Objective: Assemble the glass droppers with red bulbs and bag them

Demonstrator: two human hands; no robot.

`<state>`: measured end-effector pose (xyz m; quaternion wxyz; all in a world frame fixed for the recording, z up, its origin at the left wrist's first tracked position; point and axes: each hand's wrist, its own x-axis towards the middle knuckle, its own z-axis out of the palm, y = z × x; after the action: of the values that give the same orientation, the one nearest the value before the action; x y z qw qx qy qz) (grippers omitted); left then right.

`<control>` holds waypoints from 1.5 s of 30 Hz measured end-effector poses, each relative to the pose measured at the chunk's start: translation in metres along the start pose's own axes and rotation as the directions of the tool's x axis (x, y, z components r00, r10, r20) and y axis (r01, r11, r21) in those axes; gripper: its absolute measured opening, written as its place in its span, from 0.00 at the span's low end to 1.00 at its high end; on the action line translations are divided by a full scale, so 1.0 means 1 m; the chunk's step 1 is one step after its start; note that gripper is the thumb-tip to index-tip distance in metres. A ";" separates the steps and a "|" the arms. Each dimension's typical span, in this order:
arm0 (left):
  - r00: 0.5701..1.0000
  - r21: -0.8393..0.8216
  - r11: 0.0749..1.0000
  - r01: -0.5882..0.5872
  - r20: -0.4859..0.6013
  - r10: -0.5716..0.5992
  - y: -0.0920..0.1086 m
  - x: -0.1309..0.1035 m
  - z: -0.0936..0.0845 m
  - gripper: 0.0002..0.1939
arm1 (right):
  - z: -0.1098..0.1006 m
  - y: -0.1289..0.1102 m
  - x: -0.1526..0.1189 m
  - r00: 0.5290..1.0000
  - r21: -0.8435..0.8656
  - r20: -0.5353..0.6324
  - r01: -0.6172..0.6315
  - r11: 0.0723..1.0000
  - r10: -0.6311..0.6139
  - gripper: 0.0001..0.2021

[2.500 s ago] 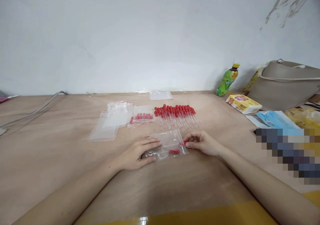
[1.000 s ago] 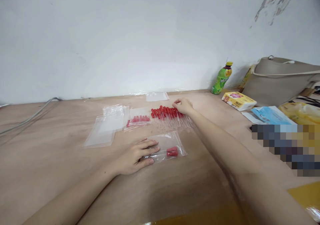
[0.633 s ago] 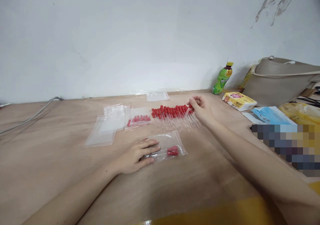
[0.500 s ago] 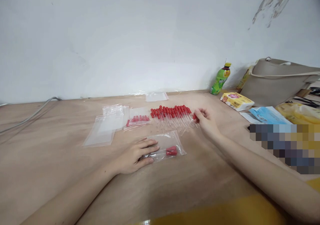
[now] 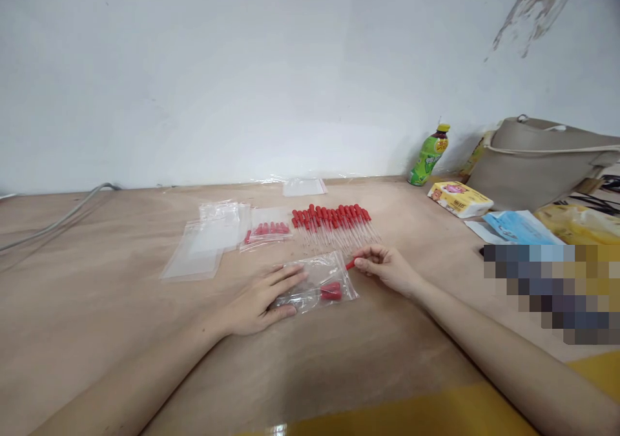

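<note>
My left hand (image 5: 268, 299) lies flat with fingers apart on the left part of a clear zip bag (image 5: 314, 271). Inside that bag, red rubber bulbs (image 5: 331, 291) show near its right end. Between thumb and fingers, my right hand (image 5: 382, 267) pinches a dropper (image 5: 351, 264) by its red bulb, at the bag's right edge. The dropper's glass tube is hard to make out against the bag. Just behind lies a row of several droppers (image 5: 332, 216) with red bulbs and thin clear tubes pointing toward me.
Left of the row, a bag with red-bulbed droppers (image 5: 271, 228) lies beside flat clear bags (image 5: 198, 252). Another bag (image 5: 304, 187) is near the wall. At right stand a green bottle (image 5: 428, 157), a yellow tissue pack (image 5: 459, 198), a blue mask (image 5: 520, 227) and a grey handbag (image 5: 513, 165).
My right hand has moved from the right end of the dropper row toward me and left, bringing a dropper to the bag's edge. My left hand stays on the bag.
</note>
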<state>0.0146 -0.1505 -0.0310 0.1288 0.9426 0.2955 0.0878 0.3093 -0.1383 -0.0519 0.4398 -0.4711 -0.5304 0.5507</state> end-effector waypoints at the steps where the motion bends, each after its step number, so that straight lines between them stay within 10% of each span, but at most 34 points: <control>1: 1.000 0.004 1.000 0.006 0.004 -0.006 0.000 0.000 0.000 0.28 | 0.000 0.001 0.000 1.000 -0.049 0.015 0.007 0.999 -0.007 0.16; 9: 1.000 0.007 1.000 0.000 -0.007 0.000 -0.002 0.000 0.001 0.28 | 0.003 0.001 -0.003 0.980 -0.294 0.181 0.136 0.946 -0.085 0.14; 17: 1.000 0.011 1.000 -0.004 -0.008 0.004 -0.001 0.000 0.001 0.28 | 0.025 0.011 -0.003 0.964 -0.363 0.033 0.256 0.896 -0.263 0.09; 22: 1.000 0.022 1.000 -0.017 -0.019 0.017 -0.001 0.001 0.002 0.26 | 0.026 0.005 -0.003 0.905 -0.474 0.268 0.423 0.772 -0.332 0.09; 27: 1.000 0.039 0.999 -0.011 0.012 0.010 -0.001 0.000 0.001 0.25 | 0.005 -0.002 0.021 0.937 -0.533 0.035 0.312 0.786 -0.349 0.10; 37: 0.999 0.027 1.000 0.005 0.032 -0.006 0.001 0.002 0.000 0.25 | 0.024 -0.043 0.101 0.937 -0.934 -0.162 -0.044 0.354 -0.311 0.14; 45: 0.999 0.055 0.998 0.005 0.039 -0.007 0.001 0.001 0.000 0.25 | 0.031 -0.038 0.120 0.939 -0.926 -0.238 -0.142 0.350 -0.249 0.13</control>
<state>0.0162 -0.1508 -0.0309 0.1088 0.9464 0.2979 0.0606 0.2574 -0.0233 -0.0204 0.1947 -0.7056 -0.6798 0.0449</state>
